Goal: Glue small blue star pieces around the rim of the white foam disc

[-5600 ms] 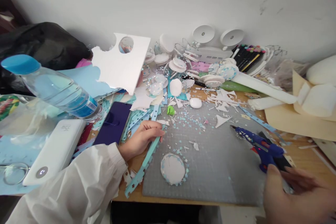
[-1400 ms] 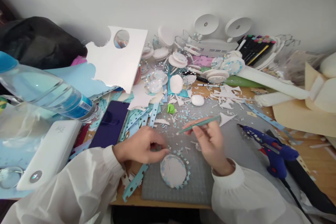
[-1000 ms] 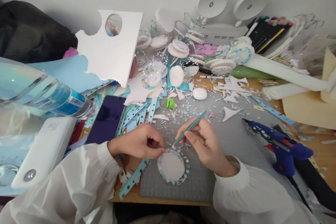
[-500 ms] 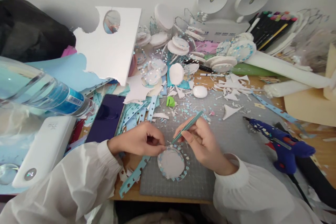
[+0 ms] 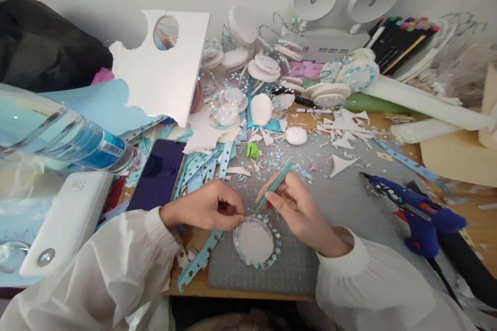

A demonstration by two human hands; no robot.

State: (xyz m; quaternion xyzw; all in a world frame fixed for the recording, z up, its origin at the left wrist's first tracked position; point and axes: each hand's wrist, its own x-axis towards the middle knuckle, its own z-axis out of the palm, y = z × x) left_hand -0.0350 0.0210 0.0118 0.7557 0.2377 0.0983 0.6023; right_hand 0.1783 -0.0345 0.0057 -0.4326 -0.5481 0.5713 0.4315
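Observation:
A round white disc [image 5: 254, 243], trimmed round its rim with small pale-blue and white flower-shaped pieces, lies near the front of the grey cutting mat [image 5: 289, 276]. My left hand [image 5: 212, 206] pinches at the disc's upper left rim, thumb and forefinger closed; whatever fine piece lies between the tips is too small to make out. In my right hand [image 5: 297, 212] are teal tweezers [image 5: 276, 185], gripped like a pen and pointing down-left. Their tips are close to my left fingertips, just above the rim. A bright green small object [image 5: 252, 150] sits beyond my hands among tiny scattered cutouts.
At right lies a blue glue gun [image 5: 415, 207] with its cord. On the left are a phone [image 5: 159, 176], a white power bank [image 5: 68, 222] and a large water bottle [image 5: 89, 139]. Punched blue strips, foam scraps and a cut foam board [image 5: 155, 75] crowd the back.
The tweezers have tilted slightly more upright and their upper end has shifted left. My right fingers have moved a little with them. The left hand and the disc look nearly unchanged.

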